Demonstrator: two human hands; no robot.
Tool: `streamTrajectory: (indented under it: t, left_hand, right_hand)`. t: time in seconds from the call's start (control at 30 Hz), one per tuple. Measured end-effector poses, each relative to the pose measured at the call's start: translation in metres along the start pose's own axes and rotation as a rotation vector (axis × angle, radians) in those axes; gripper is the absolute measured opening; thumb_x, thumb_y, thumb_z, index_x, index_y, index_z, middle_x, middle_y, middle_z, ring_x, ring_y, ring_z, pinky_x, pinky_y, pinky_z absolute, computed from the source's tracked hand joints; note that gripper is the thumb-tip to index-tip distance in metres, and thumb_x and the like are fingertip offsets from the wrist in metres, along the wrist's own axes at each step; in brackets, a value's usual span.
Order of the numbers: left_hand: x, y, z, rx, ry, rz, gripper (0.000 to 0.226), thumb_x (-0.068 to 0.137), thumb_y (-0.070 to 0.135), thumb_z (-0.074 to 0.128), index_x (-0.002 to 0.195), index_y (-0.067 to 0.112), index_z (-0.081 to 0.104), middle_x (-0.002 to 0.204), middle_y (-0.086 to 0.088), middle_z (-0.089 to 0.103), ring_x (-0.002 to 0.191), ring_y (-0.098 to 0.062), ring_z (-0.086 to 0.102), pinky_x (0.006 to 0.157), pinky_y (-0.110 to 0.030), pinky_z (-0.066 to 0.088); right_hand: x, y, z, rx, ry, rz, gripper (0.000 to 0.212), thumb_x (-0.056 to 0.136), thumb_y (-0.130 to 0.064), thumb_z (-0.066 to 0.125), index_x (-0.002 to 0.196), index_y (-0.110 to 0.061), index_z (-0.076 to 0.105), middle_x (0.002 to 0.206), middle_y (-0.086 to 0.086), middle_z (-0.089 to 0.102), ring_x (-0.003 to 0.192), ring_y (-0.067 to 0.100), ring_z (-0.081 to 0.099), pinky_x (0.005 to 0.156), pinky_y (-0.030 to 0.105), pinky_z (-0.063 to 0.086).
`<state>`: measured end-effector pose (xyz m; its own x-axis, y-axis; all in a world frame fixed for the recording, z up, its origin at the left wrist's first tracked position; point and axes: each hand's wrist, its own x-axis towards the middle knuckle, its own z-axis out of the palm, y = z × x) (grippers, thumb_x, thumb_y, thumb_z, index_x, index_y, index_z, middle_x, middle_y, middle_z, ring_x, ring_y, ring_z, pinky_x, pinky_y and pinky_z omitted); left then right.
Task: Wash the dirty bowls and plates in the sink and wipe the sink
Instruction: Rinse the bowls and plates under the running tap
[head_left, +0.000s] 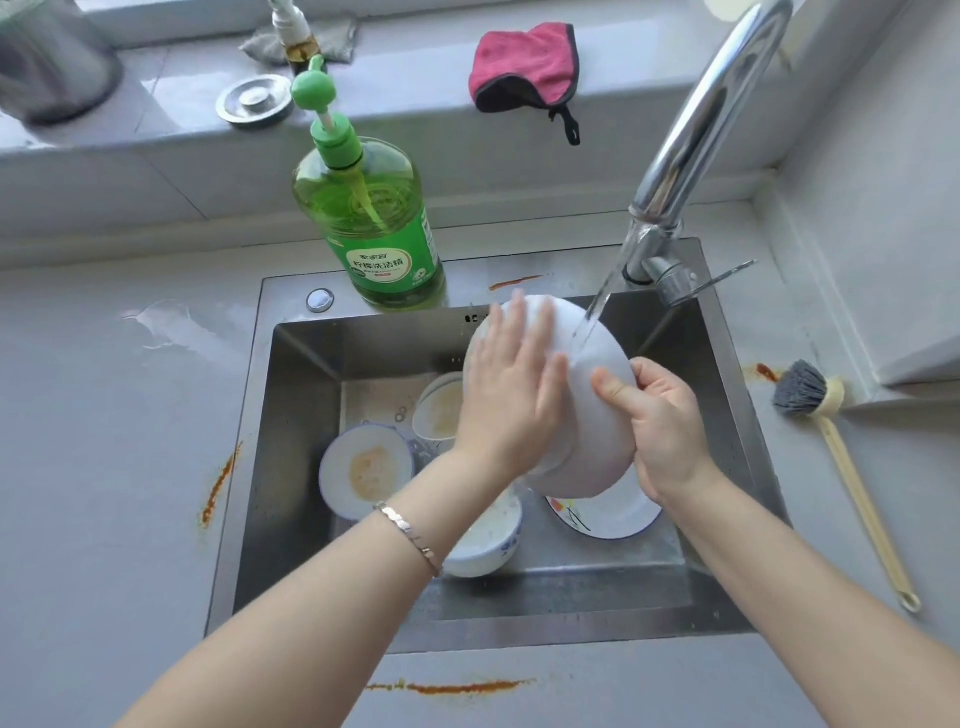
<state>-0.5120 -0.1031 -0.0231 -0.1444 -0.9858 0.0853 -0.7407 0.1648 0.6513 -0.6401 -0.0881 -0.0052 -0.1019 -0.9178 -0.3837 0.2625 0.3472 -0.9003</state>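
Rinsing of a white bowl over the sink. The bowl is held tilted, underside up, above the basin, and the stream from the tap is received on its outer wall. The left hand is laid flat on that wall, fingers straight and slightly spread. The rim is gripped by the right hand, thumb pressed on the outside, the other fingers curled out of sight behind it. For a good rinse, the bowl is best turned slowly under the stream so that each part is rubbed by the flat palm, and the rim is best held firmly (wet glaze is judged slippery, and crockery lies directly below). Three soiled bowls and a plate lie in the basin. A green soap bottle stands on the sink's back ledge. A brush lies to the right on the grey counter, which is marked with orange stains. A pink cloth is draped on the sill behind.
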Motion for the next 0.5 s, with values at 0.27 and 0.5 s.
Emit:
streamTrajectory:
  t: [0.27,0.5]
  left_hand:
    - [0.025,0.001,-0.012,0.107,0.081,0.215,0.043,0.090,0.039,0.033,0.108,0.024,0.069,0.114,0.004,0.066,0.113,-0.023,0.056,0.097,-0.047,0.040]
    - [0.016,-0.033,-0.021,-0.381,0.101,-0.554,0.046,0.100,0.041,0.022,0.135,0.022,0.043,0.143,-0.003,0.041,0.133,-0.022,0.034,0.111,-0.036,0.023]
  right_hand:
    - [0.000,-0.005,0.006,-0.001,-0.126,0.037,0.020,0.086,-0.002,0.057,0.067,-0.009,0.054,0.055,-0.005,0.062,0.051,0.006,0.055,0.050,0.016,0.045]
    - [0.006,-0.006,0.007,0.281,0.056,0.061,0.026,0.087,-0.005,0.054,0.064,-0.014,0.045,0.051,-0.007,0.060,0.047,0.005,0.054,0.048,0.013,0.046]
